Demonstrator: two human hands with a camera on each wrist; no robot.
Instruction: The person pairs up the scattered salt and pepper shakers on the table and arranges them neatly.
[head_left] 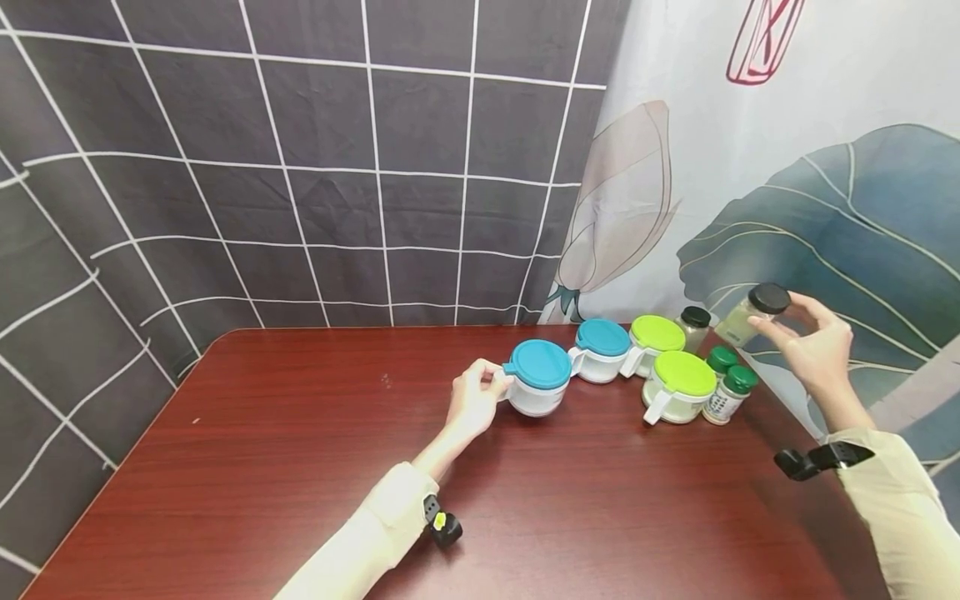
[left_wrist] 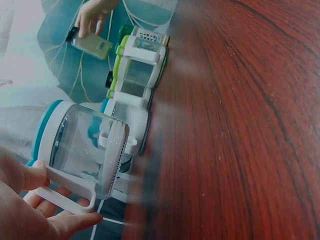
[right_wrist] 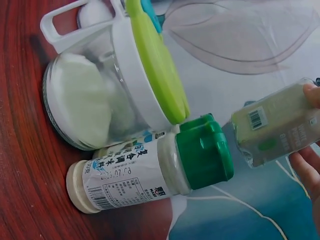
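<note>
My left hand (head_left: pixel 472 400) grips the white handle of a clear glass seasoning jar (left_wrist: pixel 85 145) with a blue lid (head_left: pixel 540 363). The jar looks see-through and empty in the left wrist view. At the right, my right hand (head_left: pixel 813 342) holds a shaker bottle (right_wrist: pixel 275 125) near its black cap (head_left: pixel 769 297), tilted in the air. Its label carries a barcode, and pale contents show inside. Below it stand two green-capped shaker bottles (head_left: pixel 726 396). Beside them is a green-lidded seasoning jar (right_wrist: pixel 90 100) with white contents.
Behind stand another blue-lidded jar (head_left: pixel 600 354), a second green-lidded jar (head_left: pixel 656 335) and another black-capped bottle (head_left: pixel 693 327). They line the back right of the red-brown table (head_left: pixel 300 467). A dark checked cloth (head_left: pixel 315 167) and a floral curtain (head_left: pixel 825 217) hang behind the table.
</note>
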